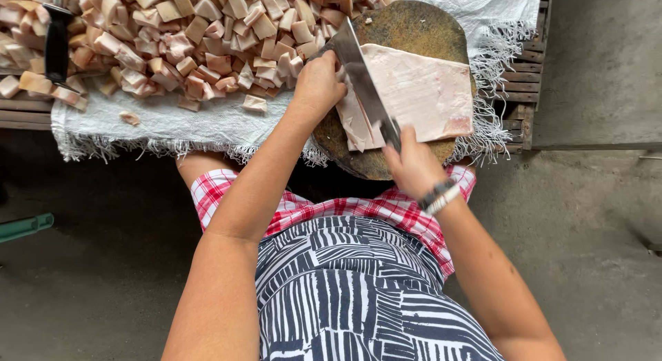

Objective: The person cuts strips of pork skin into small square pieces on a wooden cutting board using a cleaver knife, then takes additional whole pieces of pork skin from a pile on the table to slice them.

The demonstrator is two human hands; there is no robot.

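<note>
A large pale pink slab of pork fat (424, 88) lies on a round dark wooden chopping block (414, 26). My right hand (412, 164) grips the handle of a cleaver (362, 75), whose blade lies across the slab's left side. My left hand (317, 82) rests on the strip of fat (352, 123) left of the blade, fingers curled on it. A bracelet sits on my right wrist.
A big heap of cut fat cubes (186, 37) covers a white woven sack cloth (200, 123) with frayed edges, laid on a low wooden pallet (517, 92). A black-handled tool (55, 44) stands at the far left. Grey concrete floor surrounds; a green pipe (24, 226) lies left.
</note>
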